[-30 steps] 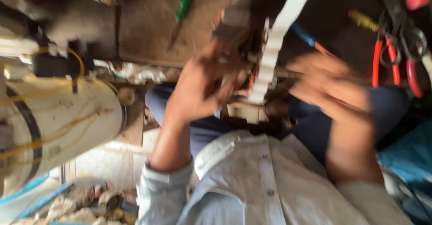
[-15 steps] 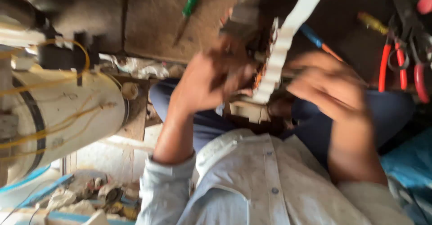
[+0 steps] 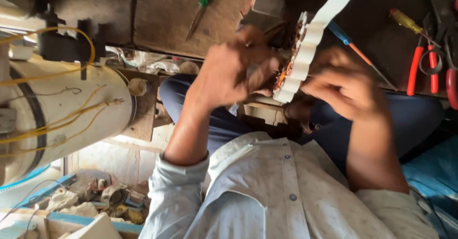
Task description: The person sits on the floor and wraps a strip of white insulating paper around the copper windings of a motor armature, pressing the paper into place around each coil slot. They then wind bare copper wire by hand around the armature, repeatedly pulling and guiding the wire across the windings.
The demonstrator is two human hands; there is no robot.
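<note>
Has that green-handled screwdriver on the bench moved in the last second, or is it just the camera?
No. The green-handled screwdriver keeps its place on the brown board, at the same slant; both drift together in the picture, so only the head camera shifted.

- Workbench (image 3: 157,24) above hands: bare patch between green screwdriver (image 3: 204,5) and white toothed part (image 3: 305,53).
- Right side crowded: blue screwdriver (image 3: 355,50), red pliers (image 3: 424,64).
- Left blocked by white cylinder (image 3: 62,119).

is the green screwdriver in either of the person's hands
No, the green screwdriver lies alone on the brown board, while the left hand and right hand hold the white toothed part.
</note>
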